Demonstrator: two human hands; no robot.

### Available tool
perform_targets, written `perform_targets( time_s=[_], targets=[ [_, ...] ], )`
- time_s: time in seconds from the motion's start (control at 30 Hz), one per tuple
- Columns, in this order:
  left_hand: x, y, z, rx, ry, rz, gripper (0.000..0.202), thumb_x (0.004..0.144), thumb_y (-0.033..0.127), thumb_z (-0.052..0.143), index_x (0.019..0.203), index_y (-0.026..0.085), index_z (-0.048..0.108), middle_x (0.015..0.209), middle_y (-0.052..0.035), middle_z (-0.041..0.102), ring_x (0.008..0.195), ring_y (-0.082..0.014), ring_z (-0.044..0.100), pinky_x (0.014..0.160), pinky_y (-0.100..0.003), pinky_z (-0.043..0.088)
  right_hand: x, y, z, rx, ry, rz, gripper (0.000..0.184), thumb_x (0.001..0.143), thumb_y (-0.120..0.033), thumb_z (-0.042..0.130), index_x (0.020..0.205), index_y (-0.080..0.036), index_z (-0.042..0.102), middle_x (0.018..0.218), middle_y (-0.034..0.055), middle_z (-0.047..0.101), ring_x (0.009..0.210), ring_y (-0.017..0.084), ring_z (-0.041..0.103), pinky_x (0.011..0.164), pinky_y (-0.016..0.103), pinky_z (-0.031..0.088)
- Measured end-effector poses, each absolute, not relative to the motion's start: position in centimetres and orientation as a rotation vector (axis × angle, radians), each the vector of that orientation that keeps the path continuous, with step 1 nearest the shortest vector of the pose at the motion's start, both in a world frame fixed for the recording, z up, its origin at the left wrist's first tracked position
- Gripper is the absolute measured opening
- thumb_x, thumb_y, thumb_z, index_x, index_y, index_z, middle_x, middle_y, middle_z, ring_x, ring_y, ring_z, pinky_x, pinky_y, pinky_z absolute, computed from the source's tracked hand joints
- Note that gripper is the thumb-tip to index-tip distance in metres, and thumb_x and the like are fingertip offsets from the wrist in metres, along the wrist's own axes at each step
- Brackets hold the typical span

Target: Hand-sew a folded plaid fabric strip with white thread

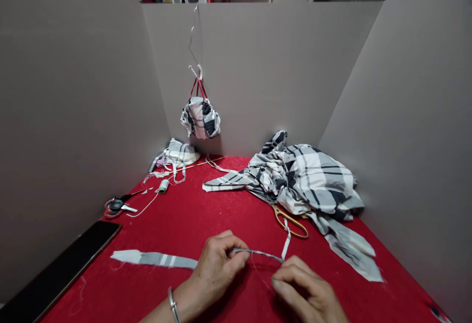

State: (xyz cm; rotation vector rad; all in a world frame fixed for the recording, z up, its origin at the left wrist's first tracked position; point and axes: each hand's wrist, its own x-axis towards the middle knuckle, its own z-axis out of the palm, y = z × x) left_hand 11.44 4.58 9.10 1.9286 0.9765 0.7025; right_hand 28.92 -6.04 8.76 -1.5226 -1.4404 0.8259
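My left hand (221,264), with a metal bangle at the wrist, pinches a narrow folded grey-and-white fabric strip (263,253) between thumb and forefinger. A wider flat part of the strip (158,259) lies on the red cloth to the left of this hand. My right hand (308,288) is closed at the strip's other end, which goes behind its fingers. A thin reddish thread (260,275) hangs from the strip towards the right thumb and fingertip. Whether a needle is there, I cannot make out. Just beyond lie gold-handled scissors (291,222) with a white strip (286,239) through the handle.
Crumpled plaid fabric (313,175) is heaped at the right back. At left are a black phone (70,269), red-and-black scissors (116,206), a thread spool (163,186) and a small fabric bundle (180,152). A plaid pouch (201,116) hangs before the grey back panel (258,67).
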Motion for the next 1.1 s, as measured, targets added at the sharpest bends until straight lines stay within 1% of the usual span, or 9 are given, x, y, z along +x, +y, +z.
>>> perform_targets(
  time_s=[0.07, 0.13, 0.23, 0.3, 0.37, 0.47, 0.53, 0.67, 1.1],
  targets=[
    [11.4, 4.6, 9.1, 1.955, 0.953, 0.697, 0.016, 0.075, 0.019, 0.053, 0.068, 0.016, 0.068, 0.062, 0.0002, 0.053, 0.061, -0.0120, 0.047, 0.058, -0.022, 0.033, 27.2, -4.6, 7.9, -1.501, -1.369, 0.947, 0.033, 0.081, -0.047, 0.051, 0.067, -0.019, 0.060, 0.061, -0.0005, 0.050, 0.058, 0.015, 0.050, 0.053, 0.022, 0.041],
    [11.4, 4.6, 9.2, 1.955, 0.949, 0.684, 0.017, 0.075, 0.018, 0.053, 0.068, 0.016, 0.068, 0.062, 0.0001, 0.054, 0.062, -0.0121, 0.048, 0.059, -0.022, 0.033, 26.5, -3.9, 6.9, -1.467, -1.269, 1.050, 0.032, 0.083, -0.048, 0.049, 0.070, -0.019, 0.055, 0.057, -0.0039, 0.042, 0.052, 0.012, 0.043, 0.048, 0.020, 0.037],
    [11.4, 4.6, 9.2, 1.925, 0.978, 0.669, 0.017, 0.075, 0.018, 0.052, 0.067, 0.015, 0.067, 0.061, 0.0006, 0.052, 0.061, -0.0118, 0.047, 0.058, -0.021, 0.033, 26.3, -3.8, 5.6, -1.414, -1.252, 1.112, 0.033, 0.085, -0.049, 0.046, 0.071, -0.019, 0.050, 0.056, -0.0060, 0.038, 0.049, 0.010, 0.040, 0.047, 0.019, 0.036],
    [11.4, 4.6, 9.2, 1.916, 0.986, 0.661, 0.017, 0.075, 0.018, 0.052, 0.067, 0.015, 0.067, 0.061, 0.0008, 0.051, 0.061, -0.0118, 0.047, 0.059, -0.021, 0.033, 26.2, -3.9, 5.1, -1.413, -1.307, 1.059, 0.032, 0.087, -0.048, 0.044, 0.071, -0.019, 0.049, 0.056, -0.0055, 0.040, 0.049, 0.010, 0.042, 0.048, 0.019, 0.037],
    [11.4, 4.6, 9.1, 1.917, 0.978, 0.649, 0.017, 0.075, 0.018, 0.053, 0.068, 0.015, 0.068, 0.062, 0.0007, 0.051, 0.061, -0.0120, 0.047, 0.059, -0.022, 0.033, 26.1, -3.9, 5.0, -1.420, -1.374, 0.951, 0.030, 0.088, -0.044, 0.043, 0.074, -0.019, 0.051, 0.062, -0.0032, 0.047, 0.056, 0.012, 0.048, 0.054, 0.020, 0.041],
    [11.5, 4.6, 9.1, 1.910, 0.972, 0.634, 0.017, 0.075, 0.020, 0.053, 0.068, 0.015, 0.068, 0.062, 0.0005, 0.050, 0.062, -0.0123, 0.047, 0.059, -0.022, 0.033, 26.1, -4.0, 5.3, -1.405, -1.449, 0.834, 0.022, 0.089, -0.038, 0.045, 0.082, -0.020, 0.057, 0.079, 0.0019, 0.060, 0.075, 0.016, 0.057, 0.070, 0.022, 0.046],
    [11.5, 4.6, 9.1, 1.897, 0.977, 0.621, 0.017, 0.075, 0.019, 0.054, 0.068, 0.016, 0.068, 0.061, 0.0006, 0.051, 0.063, -0.0125, 0.047, 0.060, -0.022, 0.033, 26.2, -4.1, 5.4, -1.388, -1.471, 0.807, 0.019, 0.089, -0.034, 0.046, 0.089, -0.021, 0.060, 0.087, 0.0035, 0.064, 0.081, 0.017, 0.060, 0.074, 0.023, 0.047],
    [11.6, 4.5, 9.2, 1.880, 0.972, 0.624, 0.017, 0.075, 0.018, 0.053, 0.067, 0.016, 0.068, 0.061, 0.0008, 0.053, 0.064, -0.0125, 0.048, 0.061, -0.022, 0.034, 26.3, -4.3, 5.2, -1.385, -1.511, 0.779, 0.019, 0.089, -0.031, 0.046, 0.094, -0.023, 0.062, 0.088, 0.0041, 0.065, 0.082, 0.018, 0.062, 0.075, 0.024, 0.048],
    [11.6, 4.5, 9.0, 1.908, 0.958, 0.635, 0.016, 0.076, 0.018, 0.055, 0.068, 0.015, 0.068, 0.063, 0.0004, 0.053, 0.062, -0.0111, 0.048, 0.059, -0.020, 0.033, 26.2, -4.2, 5.1, -1.400, -1.470, 0.811, 0.019, 0.089, -0.030, 0.046, 0.095, -0.023, 0.062, 0.089, 0.0033, 0.065, 0.084, 0.018, 0.061, 0.077, 0.024, 0.047]
  ],
)
